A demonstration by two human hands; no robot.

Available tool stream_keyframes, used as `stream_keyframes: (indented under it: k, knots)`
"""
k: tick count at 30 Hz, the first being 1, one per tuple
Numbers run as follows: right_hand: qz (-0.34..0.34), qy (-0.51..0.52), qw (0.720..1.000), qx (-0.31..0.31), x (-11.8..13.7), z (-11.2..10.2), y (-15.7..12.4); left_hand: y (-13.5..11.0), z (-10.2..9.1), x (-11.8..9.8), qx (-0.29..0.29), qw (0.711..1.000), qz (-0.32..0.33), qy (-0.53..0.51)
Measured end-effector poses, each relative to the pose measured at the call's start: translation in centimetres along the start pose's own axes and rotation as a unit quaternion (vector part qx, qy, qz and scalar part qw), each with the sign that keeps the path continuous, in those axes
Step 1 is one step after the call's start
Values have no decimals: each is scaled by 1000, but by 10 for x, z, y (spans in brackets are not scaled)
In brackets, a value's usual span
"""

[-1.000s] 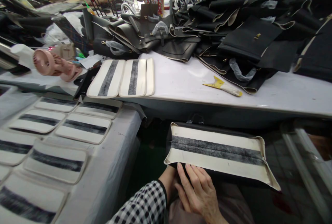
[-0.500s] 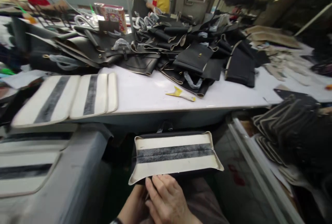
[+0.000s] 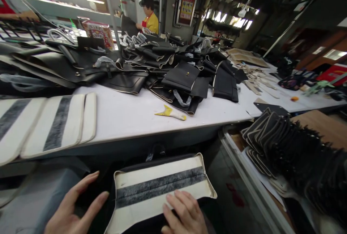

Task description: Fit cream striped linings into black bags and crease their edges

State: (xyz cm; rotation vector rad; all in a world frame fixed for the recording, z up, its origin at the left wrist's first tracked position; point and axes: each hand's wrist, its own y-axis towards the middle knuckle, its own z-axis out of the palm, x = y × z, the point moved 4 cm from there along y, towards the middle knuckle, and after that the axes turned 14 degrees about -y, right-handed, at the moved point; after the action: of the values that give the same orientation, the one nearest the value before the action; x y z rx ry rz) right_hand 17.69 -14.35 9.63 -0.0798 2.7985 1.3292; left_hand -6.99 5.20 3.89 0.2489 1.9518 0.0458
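A black bag body [image 3: 159, 225] lies low in front of me, its cream bottom panel [image 3: 143, 210] facing up with a dark lengthwise stripe. The panel's corners flare outward. To the left of the bag, my left hand [image 3: 77, 205] is open, thumb and fingers apart, touching nothing that I can make out. My right hand [image 3: 187, 212] rests on the near edge of the panel with its fingers laid over the cream surface; its thumb is not clearly visible. A clear-wrapped handle [image 3: 155, 152] shows just beyond the bag's far side.
Black leather bags [image 3: 181, 77] are heaped across the white table [image 3: 121, 113]. Near its front edge lies a yellow-and-white tool [image 3: 170, 112]. Cream striped panels [image 3: 58, 122] lie at left. Stacked dark pieces [image 3: 284, 154] fill the right side. A person in yellow [image 3: 151, 21] is beyond the table.
My hands have parted: the left has come out from under the right and opened at the bag's left. The right has moved up onto the panel. The view has swung rightward.
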Motion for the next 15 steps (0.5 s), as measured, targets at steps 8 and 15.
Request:
stream_keyframes:
  k: [8, 15]
  knots:
    - [117, 29, 980, 159, -152, 52, 58, -22, 104, -104, 267, 763, 558, 187]
    - [85, -51, 969, 227, -209, 156, 115, -15, 140, -119, 310, 747, 554, 197]
